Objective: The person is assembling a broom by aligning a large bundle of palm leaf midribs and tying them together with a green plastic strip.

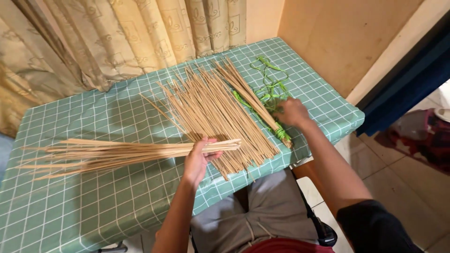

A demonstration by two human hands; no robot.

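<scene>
Sticks, thin and tan, are lying in three groups on the green checked surface. The left hand is clenching around one bunch of sticks, gripping it near one end while the long free ends are fanning out to the left, low over the cloth. A loose pile of sticks is spreading across the middle of the surface, its near ends poking over the front edge above the person's lap. The right hand is resting on a tied bundle bound at its near end with green string; the fingers are curling down, but whether they are actually gripping the bundle or the string is not clear. The held bunch is looking uneven, so a slack grip could be letting single sticks slide out. The loose pile is sitting right at the edge, and a nudge from either forearm could be tipping sticks onto the floor. The green string could also be snagging on nearby stick ends.
</scene>
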